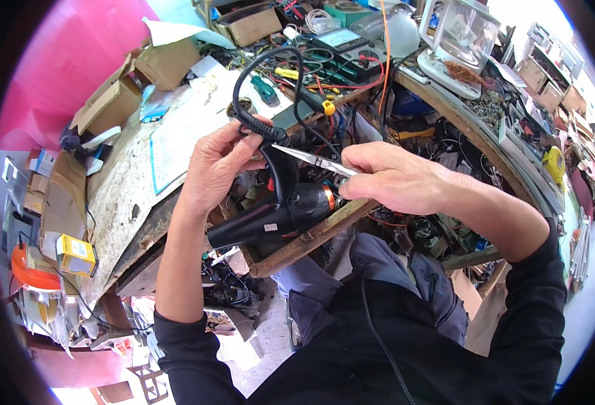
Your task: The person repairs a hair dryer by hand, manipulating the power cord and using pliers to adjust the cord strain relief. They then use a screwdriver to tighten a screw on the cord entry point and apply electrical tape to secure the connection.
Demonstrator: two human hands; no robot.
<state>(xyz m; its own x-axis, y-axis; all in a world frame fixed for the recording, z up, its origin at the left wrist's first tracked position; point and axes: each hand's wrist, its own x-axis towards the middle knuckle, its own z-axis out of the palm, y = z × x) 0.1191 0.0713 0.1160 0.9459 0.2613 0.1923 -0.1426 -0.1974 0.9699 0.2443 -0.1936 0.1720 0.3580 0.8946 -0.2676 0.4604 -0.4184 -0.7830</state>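
A black hair dryer [250,225] with a copper-coloured ring lies across the wooden edge of an open drawer [311,237], its handle pointing up and away from me. My left hand [224,160] pinches the ribbed cord sleeve [262,129] at the handle's end. From there the thick black cord [238,84] loops up over the bench. In my right hand [395,177] is a pair of long-nose pliers [314,160], gripped near the pivot. Their tips point left and meet the base of the sleeve; whether the jaws pinch anything is too small to tell.
A green-handled screwdriver [264,90] lies on the worn bench top [132,202]. Behind it are tangled wires, tools and a multimeter [341,40]. Cardboard boxes [169,62] stand at the far left. A clear-sided case [465,40] stands at the far right, above a drawer of jumbled parts.
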